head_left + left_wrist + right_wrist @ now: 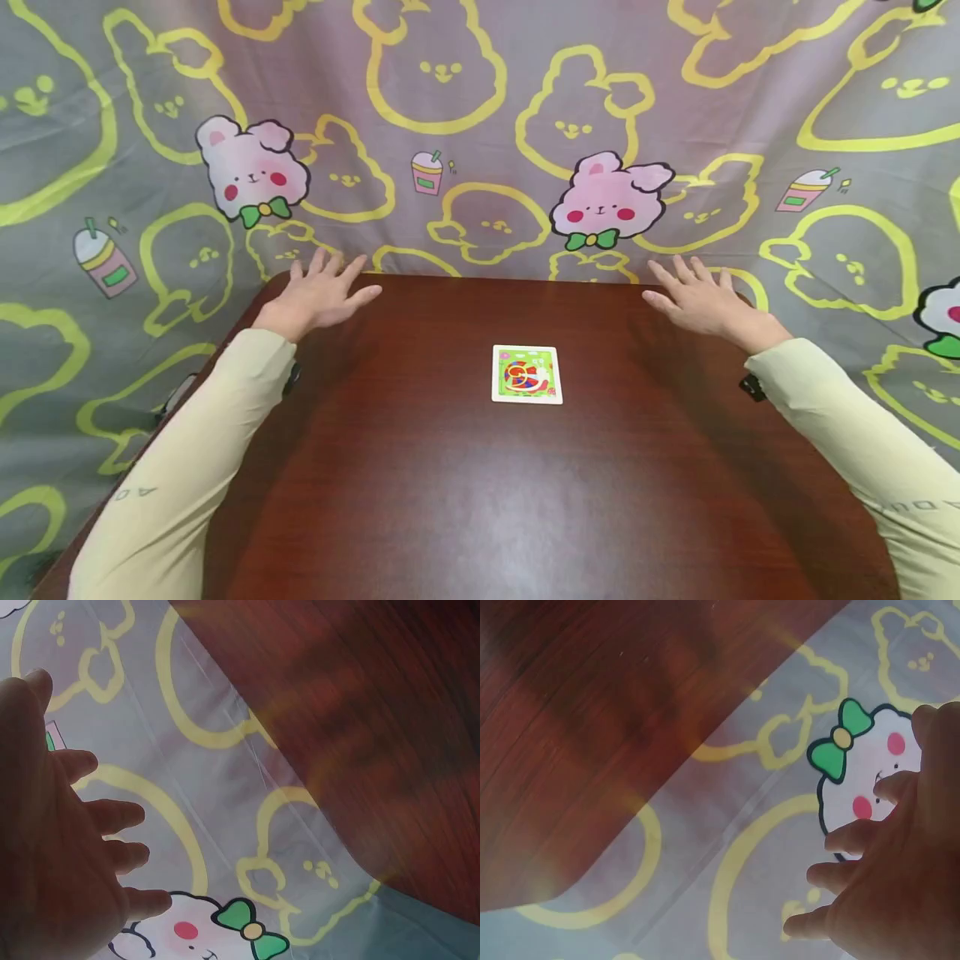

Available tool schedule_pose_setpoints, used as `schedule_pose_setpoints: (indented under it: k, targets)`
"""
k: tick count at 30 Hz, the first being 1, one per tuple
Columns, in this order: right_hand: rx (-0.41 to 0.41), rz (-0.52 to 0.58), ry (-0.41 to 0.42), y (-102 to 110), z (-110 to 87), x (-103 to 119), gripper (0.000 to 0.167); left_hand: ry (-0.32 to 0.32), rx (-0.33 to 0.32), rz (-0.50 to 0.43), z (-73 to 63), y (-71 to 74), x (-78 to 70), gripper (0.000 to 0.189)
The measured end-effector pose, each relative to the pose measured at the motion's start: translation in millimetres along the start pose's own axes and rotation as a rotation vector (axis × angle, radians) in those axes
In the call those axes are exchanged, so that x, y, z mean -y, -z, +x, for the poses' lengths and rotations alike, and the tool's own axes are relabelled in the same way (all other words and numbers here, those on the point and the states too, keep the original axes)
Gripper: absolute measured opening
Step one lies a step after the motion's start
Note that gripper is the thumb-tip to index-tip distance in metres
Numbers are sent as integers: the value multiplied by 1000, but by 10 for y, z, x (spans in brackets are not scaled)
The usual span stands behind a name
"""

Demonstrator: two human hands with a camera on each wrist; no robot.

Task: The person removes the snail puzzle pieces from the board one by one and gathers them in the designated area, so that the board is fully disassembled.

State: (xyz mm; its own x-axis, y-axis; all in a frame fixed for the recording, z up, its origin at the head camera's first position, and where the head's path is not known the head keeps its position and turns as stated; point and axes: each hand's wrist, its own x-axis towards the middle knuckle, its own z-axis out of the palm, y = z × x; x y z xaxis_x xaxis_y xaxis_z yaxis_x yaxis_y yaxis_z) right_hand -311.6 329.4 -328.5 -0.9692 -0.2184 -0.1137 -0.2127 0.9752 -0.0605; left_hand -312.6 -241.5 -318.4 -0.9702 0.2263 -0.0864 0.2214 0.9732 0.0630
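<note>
A small flat puzzle board or card with a white border lies on the dark brown table; its green picture shows a red and blue snail-like figure. Over the table's far left corner my left hand is held with fingers spread, holding nothing. My right hand is spread in the same way over the far right corner, also holding nothing. Both hands are well apart from the card. In the left wrist view the left hand shows its extended fingers, and the right wrist view shows the right hand likewise.
Behind the table hangs a grey curtain printed with yellow outlines, pink bunny faces and cups. It reaches down along the table's far edge and both sides. A dark device sits under each wrist, at the cream sleeves.
</note>
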Motion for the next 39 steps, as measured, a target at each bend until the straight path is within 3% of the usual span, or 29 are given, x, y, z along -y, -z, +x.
schedule_pose_setpoints:
  k: [20,29,39]
  targets:
    - [-35,56,94,-223,97,282,80,-52,-19,-40,136,-227,-323,79]
    - [-48,130,141,-353,86,394,76,-91,-32,-89,185,-365,-499,74]
    - [-4,200,190,-497,90,524,78,-149,-60,-165,201,-489,-699,71]
